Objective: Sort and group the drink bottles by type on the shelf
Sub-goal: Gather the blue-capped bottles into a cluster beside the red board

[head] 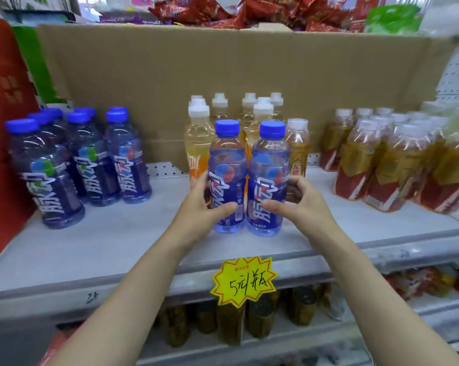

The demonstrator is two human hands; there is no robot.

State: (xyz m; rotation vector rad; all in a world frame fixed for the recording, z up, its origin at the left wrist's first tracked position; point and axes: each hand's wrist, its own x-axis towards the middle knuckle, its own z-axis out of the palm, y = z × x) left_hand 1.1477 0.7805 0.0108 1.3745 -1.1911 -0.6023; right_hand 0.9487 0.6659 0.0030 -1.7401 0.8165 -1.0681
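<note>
Blue-capped bottles, two of them, stand side by side at the shelf front, mid-shelf: left one (227, 178), right one (268, 180), touching or nearly so, both upright on the grey shelf (104, 249). Left hand (202, 207) wraps the left bottle low on its label, thumb across the front, fingers round the back. Right hand (299, 199) curls round the right bottle the same way, thumb in front, fingers bent behind it. Low two-handed grip probably so both can go together without tipping. Bottles look out of place: they sit in front of the pale yellow white-capped bottles (199, 138), hiding them, while the matching blue group (75, 159) stands well apart to the left, near the red panel (3, 128). Likely step: carry the pair left to join that group. Amber bottles with red-gold labels (381, 165) are grouped on the right, one stray amber bottle (298, 146) just behind the right hand. Cardboard sheet (223, 70) backs the shelf. Yellow price tag (244, 281) hangs on the shelf edge.
</note>
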